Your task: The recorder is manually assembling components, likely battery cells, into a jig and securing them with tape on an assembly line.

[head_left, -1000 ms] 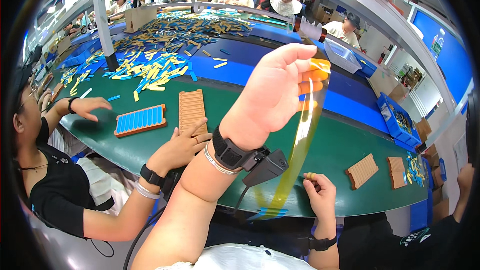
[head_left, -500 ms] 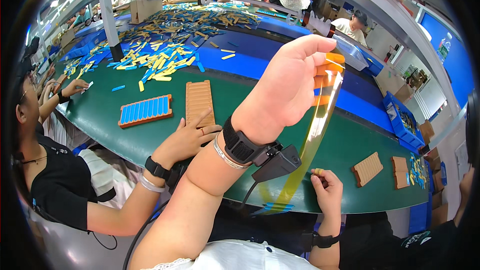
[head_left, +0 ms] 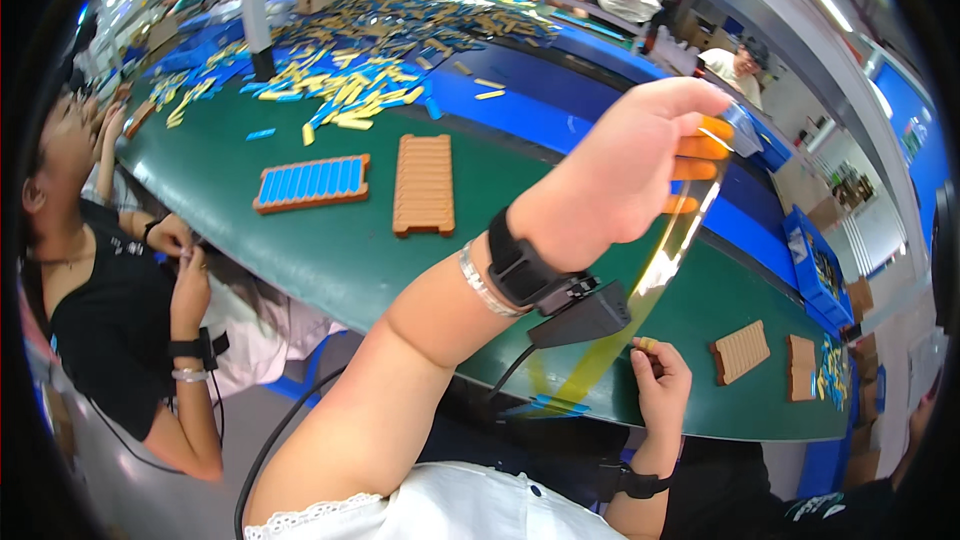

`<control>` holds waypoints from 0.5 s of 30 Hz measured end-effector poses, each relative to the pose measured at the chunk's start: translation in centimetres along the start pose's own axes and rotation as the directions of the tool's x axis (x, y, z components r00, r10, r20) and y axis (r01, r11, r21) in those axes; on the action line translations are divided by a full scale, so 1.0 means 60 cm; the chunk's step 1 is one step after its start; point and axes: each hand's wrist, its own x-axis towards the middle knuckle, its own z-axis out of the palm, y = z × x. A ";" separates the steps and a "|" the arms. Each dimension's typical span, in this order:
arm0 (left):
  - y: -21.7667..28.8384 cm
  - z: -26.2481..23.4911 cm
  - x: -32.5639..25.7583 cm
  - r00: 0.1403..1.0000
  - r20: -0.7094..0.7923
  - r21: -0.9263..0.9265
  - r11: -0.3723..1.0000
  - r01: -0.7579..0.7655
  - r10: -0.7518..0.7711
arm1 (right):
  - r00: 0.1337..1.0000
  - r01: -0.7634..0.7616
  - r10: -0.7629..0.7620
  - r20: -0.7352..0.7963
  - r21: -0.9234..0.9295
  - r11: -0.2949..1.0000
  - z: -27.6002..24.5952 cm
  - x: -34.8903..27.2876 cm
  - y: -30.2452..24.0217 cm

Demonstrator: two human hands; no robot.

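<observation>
My left hand (head_left: 640, 160) is raised over the table, its fingers curled behind the upper end of a long strip of clear amber film (head_left: 660, 275); they show orange through it. From there the strip slants down to the table's near edge, where a few blue pieces (head_left: 560, 404) lie at its lower end. My right hand (head_left: 662, 380) rests low by that edge, to the right of the film. Its fingers are closed, with a small yellowish bit at the fingertips; whether it is a held thing or a finger cover is unclear.
Left of my arm on the green table (head_left: 350, 290) lie a bare orange grooved tray (head_left: 424, 185) and one filled with blue strips (head_left: 312, 182). Blue and yellow strips (head_left: 345, 90) heap behind. Two more trays (head_left: 740, 351) sit right, near a blue bin (head_left: 815, 270). A co-worker (head_left: 110, 310) sits left.
The co-worker on my left has drawn a hand back from the bare tray, and both their hands now meet over their lap. My hands keep much the same pose while the view shifts.
</observation>
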 end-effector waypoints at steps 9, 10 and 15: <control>-0.009 -0.004 0.005 0.999 0.011 -0.010 0.999 0.040 -0.040 | 0.999 0.032 -0.034 -0.014 -0.091 0.995 -0.006 -0.004 0.008; -0.006 0.011 0.004 0.999 -0.019 0.012 0.999 0.047 -0.047 | 0.999 0.031 -0.032 -0.013 -0.054 0.998 -0.008 -0.003 0.007; -0.001 0.017 0.000 0.998 -0.046 0.055 0.997 0.052 -0.049 | 1.000 0.002 -0.001 0.017 -0.039 0.999 -0.012 -0.001 0.008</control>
